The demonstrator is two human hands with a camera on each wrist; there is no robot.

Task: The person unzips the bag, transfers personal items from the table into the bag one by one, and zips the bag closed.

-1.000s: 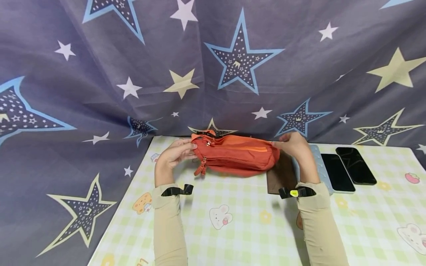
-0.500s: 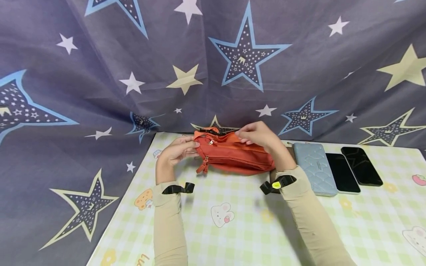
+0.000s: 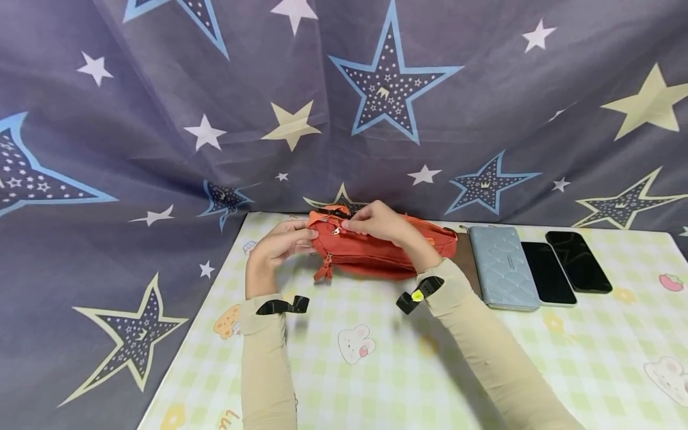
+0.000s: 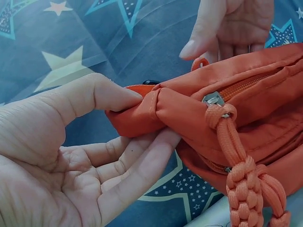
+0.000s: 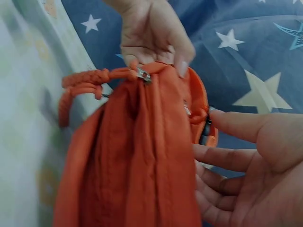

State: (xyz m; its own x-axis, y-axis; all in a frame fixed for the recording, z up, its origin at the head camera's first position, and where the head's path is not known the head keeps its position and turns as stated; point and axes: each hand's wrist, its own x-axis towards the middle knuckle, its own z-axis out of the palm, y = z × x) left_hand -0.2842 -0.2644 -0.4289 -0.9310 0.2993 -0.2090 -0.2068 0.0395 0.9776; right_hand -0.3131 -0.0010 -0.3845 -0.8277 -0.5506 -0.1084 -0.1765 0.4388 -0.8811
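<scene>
An orange-red waist bag with zips and braided cord pulls lies near the table's back edge. My left hand pinches its left end between thumb and fingers, which the left wrist view shows up close. My right hand is over the bag's top side, with thumb and fingers near an upper zip pull. In the right wrist view, that thumb and the fingers stand apart, fingertips right at the bag's fabric. A black buckle shows behind the bag's upper left edge.
To the right of the bag lie a brown flat item, a light blue quilted wallet and two dark-screened phones. A star-patterned curtain hangs behind the checked tablecloth.
My right hand has left the bag's right end and moved left along its top to the upper left zip area. My left hand keeps its grip on the left end.
</scene>
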